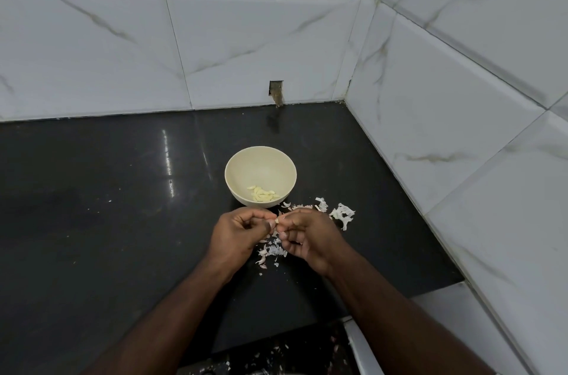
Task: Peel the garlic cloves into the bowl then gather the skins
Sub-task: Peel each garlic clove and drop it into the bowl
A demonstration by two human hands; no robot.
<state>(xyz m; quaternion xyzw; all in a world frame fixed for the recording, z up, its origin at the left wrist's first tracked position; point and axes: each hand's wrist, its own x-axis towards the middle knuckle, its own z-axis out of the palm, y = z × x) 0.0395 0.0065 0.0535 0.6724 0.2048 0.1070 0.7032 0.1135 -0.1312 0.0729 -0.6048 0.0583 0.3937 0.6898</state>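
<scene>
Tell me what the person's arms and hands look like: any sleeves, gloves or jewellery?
Both arms are bare right down to the frame's lower edge, with no sleeves showing. The left hand and right hand wear no gloves, and no rings, watch or bracelets show. The fingernails look short and unpainted.

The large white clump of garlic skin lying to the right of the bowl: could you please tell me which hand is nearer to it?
Right. The right hand sits just left of the white garlic-skin clump; the left hand lies farther left, beyond it.
</scene>
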